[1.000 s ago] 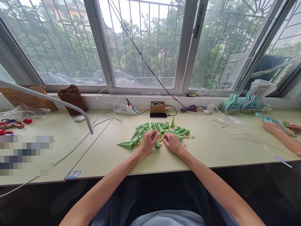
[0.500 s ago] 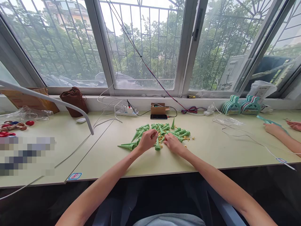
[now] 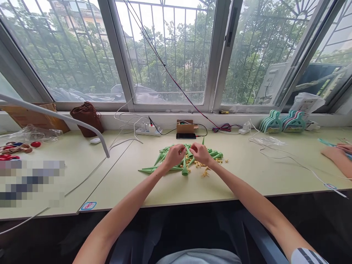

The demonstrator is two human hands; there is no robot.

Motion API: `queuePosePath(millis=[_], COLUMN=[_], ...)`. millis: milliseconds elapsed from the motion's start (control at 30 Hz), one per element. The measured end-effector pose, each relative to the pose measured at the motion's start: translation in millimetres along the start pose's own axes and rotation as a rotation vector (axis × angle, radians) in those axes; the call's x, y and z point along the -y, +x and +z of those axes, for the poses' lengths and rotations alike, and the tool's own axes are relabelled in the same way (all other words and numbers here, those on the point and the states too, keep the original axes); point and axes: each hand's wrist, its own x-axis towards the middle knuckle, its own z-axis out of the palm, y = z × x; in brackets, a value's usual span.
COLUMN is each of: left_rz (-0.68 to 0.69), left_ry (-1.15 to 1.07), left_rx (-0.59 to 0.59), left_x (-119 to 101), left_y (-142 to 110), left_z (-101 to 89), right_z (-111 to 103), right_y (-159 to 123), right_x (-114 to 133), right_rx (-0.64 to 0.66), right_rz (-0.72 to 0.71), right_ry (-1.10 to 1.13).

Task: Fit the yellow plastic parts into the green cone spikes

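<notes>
My left hand (image 3: 175, 155) is closed with its fingers curled over the pile of green plastic spikes (image 3: 159, 157). Close by on the right, my right hand (image 3: 201, 153) is also closed, fingertips pinched towards the left hand. Whatever is between the fingers of either hand is too small or hidden to make out. One green spike (image 3: 185, 169) stands in front of the hands, wide end towards me. Small yellow plastic pieces (image 3: 205, 172) lie scattered under and beside my right wrist.
A phone (image 3: 186, 136) lies before a small cardboard box (image 3: 184, 127) behind the pile. White cables (image 3: 277, 158) run over the table to the right. A co-worker's hands (image 3: 334, 154) handle something teal at far right. A brown pouch (image 3: 87, 119) stands at the back left.
My right hand has risen from the pile and come nearer my left, uncovering yellow pieces. My left hand has shifted slightly up. The co-worker's hand and teal item have moved right.
</notes>
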Motion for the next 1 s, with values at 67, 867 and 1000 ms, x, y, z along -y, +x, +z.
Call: queuePosePath(millis=[67,867,1000], left_rz=[-0.027,0.078,0.075], left_ry=[0.001,0.025,0.017], left_rx=[-0.031,0.184,0.184], left_x=[1.6,2.4,5.2], left_y=[-0.8,-20.4,-20.4], left_z=[3.5,8.9,11.7], right_z=[4.9,18.1,16.3], right_y=[0.3,-24.2,-23.6], right_x=[-0.5,2.6,1.3], right_rx=[-0.084,-0.093,-0.106], right_rz=[0.036,0.067,0.02], right_ry=[0.087,0.321,0.308])
